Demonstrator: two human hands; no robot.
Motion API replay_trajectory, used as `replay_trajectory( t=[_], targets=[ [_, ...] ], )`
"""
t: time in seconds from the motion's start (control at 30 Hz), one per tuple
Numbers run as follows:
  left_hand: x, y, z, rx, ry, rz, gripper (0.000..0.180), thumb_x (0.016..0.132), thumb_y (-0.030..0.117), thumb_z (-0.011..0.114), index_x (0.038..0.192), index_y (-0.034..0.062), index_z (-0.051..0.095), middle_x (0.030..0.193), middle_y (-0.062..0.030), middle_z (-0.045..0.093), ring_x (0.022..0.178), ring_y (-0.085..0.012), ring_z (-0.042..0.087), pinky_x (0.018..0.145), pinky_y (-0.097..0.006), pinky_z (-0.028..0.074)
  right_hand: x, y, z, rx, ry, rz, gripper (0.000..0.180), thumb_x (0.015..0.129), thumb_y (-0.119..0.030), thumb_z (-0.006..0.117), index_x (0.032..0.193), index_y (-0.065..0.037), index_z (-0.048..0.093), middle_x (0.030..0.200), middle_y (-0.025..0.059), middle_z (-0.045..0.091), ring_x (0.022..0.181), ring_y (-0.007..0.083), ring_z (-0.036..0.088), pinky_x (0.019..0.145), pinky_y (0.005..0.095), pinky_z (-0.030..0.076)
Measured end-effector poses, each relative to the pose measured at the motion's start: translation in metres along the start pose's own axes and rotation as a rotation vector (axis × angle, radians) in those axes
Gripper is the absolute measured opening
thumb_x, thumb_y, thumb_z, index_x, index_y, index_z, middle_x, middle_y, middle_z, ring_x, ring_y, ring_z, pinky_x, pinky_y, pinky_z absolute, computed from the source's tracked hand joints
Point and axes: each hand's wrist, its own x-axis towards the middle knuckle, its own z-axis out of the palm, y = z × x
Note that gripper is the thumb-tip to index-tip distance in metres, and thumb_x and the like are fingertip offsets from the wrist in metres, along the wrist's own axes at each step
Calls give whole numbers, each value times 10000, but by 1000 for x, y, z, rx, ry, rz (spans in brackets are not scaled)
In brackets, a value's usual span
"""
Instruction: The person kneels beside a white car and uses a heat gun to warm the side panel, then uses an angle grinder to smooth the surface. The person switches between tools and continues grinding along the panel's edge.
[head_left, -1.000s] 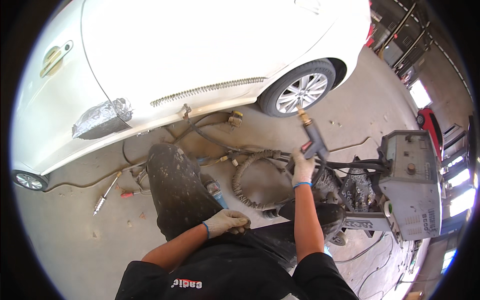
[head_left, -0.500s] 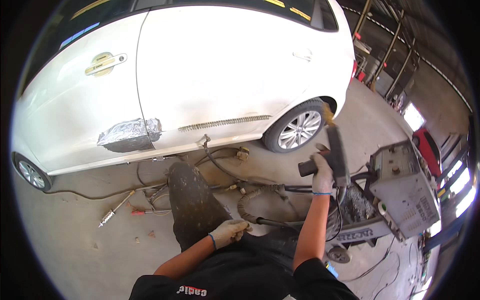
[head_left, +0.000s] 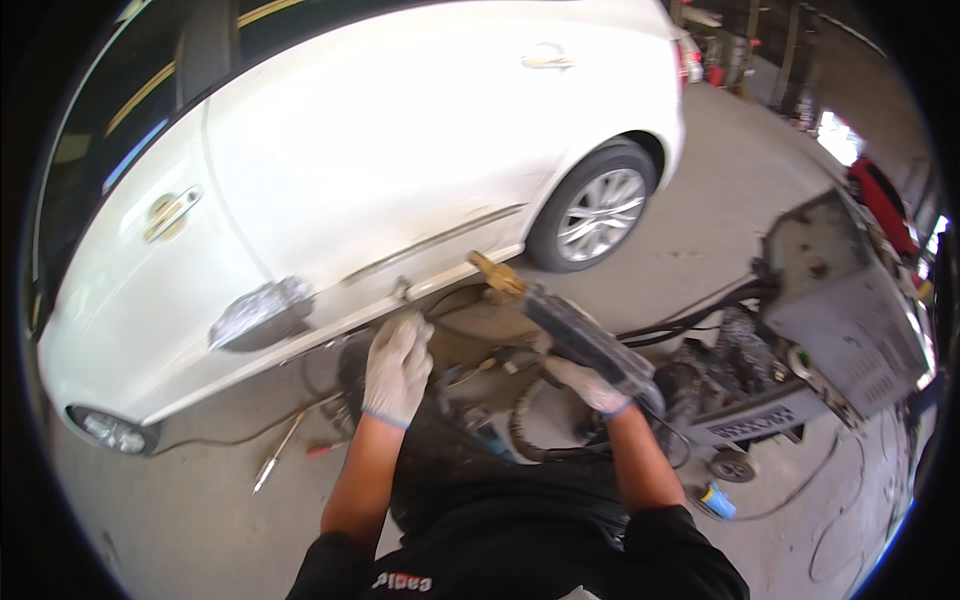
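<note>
Swung leftward since the earlier frame, a black gun-shaped tool [head_left: 580, 335] now aims its brass-coloured tip [head_left: 496, 276] up and to the left, toward a white car's [head_left: 380, 150] lower side, while the left hand [head_left: 398, 372] has risen from the lap. Fingers of the gloved right hand [head_left: 588, 385] are wrapped around the tool, which sits in front of the person, left of a grey machine [head_left: 850, 300]. Also gloved, the left hand is raised near the sill with its fingers bent; blur hides whether they pinch anything. Dark cables [head_left: 695, 318] run to the machine. Along the car's lower side lie a narrow strip [head_left: 440, 242] and, farther left, a silvery foil patch [head_left: 262, 312]; the rear wheel [head_left: 603, 212] stands beyond the tool. On the floor at left rests a slim rod [head_left: 280, 452], and a blue object [head_left: 718, 500] lies near a small cart wheel [head_left: 733, 466].
</note>
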Motion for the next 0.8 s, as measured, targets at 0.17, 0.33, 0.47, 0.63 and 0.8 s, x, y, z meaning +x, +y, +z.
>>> replay_trajectory(
  t=[0.17, 0.33, 0.47, 0.63, 0.8],
  targets=[
    [42, 19, 29, 31, -105, 135, 119, 949, 174, 668, 1016, 77, 686, 899, -52, 678, 485, -29, 372, 445, -201, 291, -3, 19, 2, 246, -58, 3, 660, 791, 49, 685, 1416, -15, 480, 1038, 46, 671, 961, 113, 626, 864, 278, 517],
    [57, 5, 32, 147, -62, 136, 131, 952, 153, 662, 1045, 73, 709, 876, -20, 690, 485, -22, 376, 443, -210, 272, 5, 35, 4, 127, -101, 51, 584, 739, 29, 706, 1299, -48, 559, 1024, 32, 654, 955, 125, 609, 866, 296, 502],
    [67, -14, 28, 193, -38, 125, 129, 962, 143, 646, 1037, 55, 702, 798, 16, 641, 478, -22, 372, 438, -210, 260, -1, 50, 1, 238, -33, 89, 592, 760, 20, 704, 1326, -42, 542, 1004, 23, 662, 907, 108, 610, 815, 269, 507],
    [75, -19, 21, 321, -64, 133, 136, 980, 174, 632, 1035, 59, 677, 683, 63, 495, 473, -22, 326, 436, -208, 227, -2, 48, -15, 262, -124, 137, 585, 765, 21, 688, 1327, -51, 543, 969, 5, 662, 846, 78, 596, 745, 245, 501],
    [80, -21, 24, 292, -152, 116, 182, 977, 203, 643, 1089, 61, 663, 795, 42, 570, 482, -14, 325, 428, -202, 235, -1, 40, -14, 301, -96, 141, 553, 785, 0, 677, 1322, -53, 555, 973, 11, 657, 868, 83, 595, 766, 261, 510]
  ],
)
